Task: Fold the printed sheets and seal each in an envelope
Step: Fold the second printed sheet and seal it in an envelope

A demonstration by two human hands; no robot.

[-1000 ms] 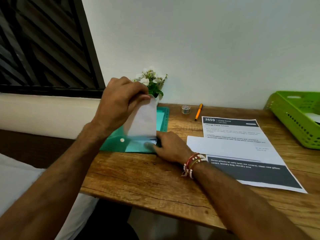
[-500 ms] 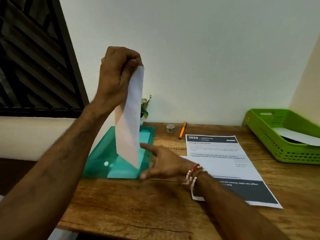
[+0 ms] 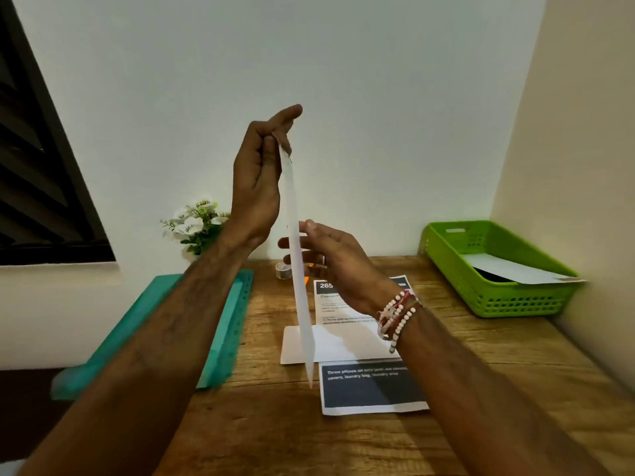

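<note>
My left hand (image 3: 259,180) is raised high and pinches the top of a white envelope (image 3: 299,269), which hangs edge-on toward me above the desk. My right hand (image 3: 335,261) is lifted beside the envelope's middle with its fingers relaxed and reaching toward the paper; whether they touch it is unclear. A printed sheet (image 3: 369,383) with dark bands lies flat on the wooden desk (image 3: 275,434) below. A white folded paper (image 3: 340,343) lies across the sheet.
A teal plastic folder (image 3: 223,341) lies at the desk's left. A green basket (image 3: 494,269) with a white paper inside stands at the right by the wall. A flower pot (image 3: 196,223), a small tape roll (image 3: 282,270) and an orange pen sit at the back.
My left hand drew the envelope out of the teal folder, raised it and turned it edge-on. My right hand left the folder and rose toward the envelope. The camera tilted up.
</note>
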